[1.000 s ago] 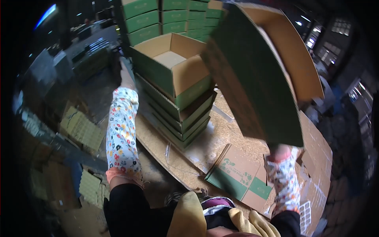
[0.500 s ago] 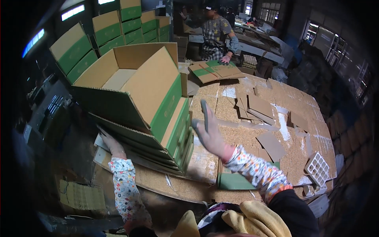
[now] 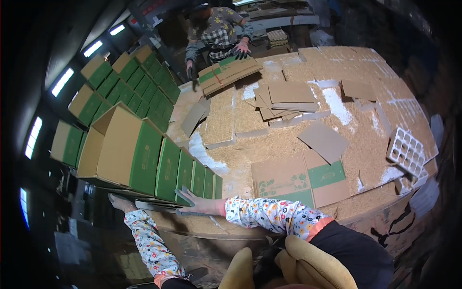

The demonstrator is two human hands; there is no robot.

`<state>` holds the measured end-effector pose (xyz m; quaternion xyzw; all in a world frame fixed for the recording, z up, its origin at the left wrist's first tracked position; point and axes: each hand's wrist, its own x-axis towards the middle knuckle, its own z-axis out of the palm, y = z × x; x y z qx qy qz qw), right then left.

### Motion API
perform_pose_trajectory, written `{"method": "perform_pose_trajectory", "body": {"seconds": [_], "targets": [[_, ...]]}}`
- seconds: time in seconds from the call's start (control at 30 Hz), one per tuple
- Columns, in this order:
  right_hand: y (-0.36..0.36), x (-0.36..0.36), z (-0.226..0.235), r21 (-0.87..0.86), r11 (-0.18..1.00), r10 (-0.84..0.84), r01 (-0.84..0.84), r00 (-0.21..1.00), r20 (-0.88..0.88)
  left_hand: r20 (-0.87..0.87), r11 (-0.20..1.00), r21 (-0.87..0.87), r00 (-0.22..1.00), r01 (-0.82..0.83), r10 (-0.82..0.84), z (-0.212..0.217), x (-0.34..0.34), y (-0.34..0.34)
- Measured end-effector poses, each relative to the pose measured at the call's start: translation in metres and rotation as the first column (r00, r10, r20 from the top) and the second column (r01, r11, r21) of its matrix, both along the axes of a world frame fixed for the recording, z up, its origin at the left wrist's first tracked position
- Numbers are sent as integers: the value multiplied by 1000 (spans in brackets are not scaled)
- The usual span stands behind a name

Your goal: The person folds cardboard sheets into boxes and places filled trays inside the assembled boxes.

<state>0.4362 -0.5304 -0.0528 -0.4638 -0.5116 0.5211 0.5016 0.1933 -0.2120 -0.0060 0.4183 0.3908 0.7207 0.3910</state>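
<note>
A tall stack of nested open cartons [image 3: 144, 159], brown above with green lower bands, stands at the table's left front corner. My left hand [image 3: 124, 203], in a glove with dark fingertips, is at the stack's lower near edge, its fingers stretched out and partly hidden. Against the stack's green side, low down, lies my right hand [image 3: 198, 202], gloved too, with the fingers spread and the palm facing the cartons. Neither hand visibly grips anything.
A flattened green-and-brown carton [image 3: 298, 180] lies right of my right hand. Loose cardboard sheets [image 3: 288, 96] and a white gridded tray [image 3: 406, 151] are farther off. Across the table a person's gloved hand [image 3: 242, 49] rests on tied flat cartons [image 3: 228, 74]. More cartons [image 3: 139, 82] are piled behind.
My right hand has come from the air beside the stack down onto its green side. My left hand stays by the stack's lower edge. The view has turned, showing more of the table.
</note>
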Motion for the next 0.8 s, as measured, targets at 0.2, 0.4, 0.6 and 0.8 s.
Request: {"method": "perform_pose_trajectory", "body": {"seconds": [0.2, 0.4, 0.6, 0.8], "targets": [[-97, 82, -56, 89, 991, -126, 97, 896, 426, -971, 912, 148, 119, -384, 207, 22, -117, -4], [-342, 216, -193, 159, 354, -662, 922, 127, 739, -772, 846, -455, 351, 278, -530, -156, 106, -340], [-381, 257, -245, -209, 283, -697, 936, 350, 625, -549, 572, -819, 228, 45, -804, -345, 209, -324], [-457, 263, -226, -484, 5, -1000, 875, 19, 23, -113, 418, -721, 502, 553, -858, -237, 272, -418]]}}
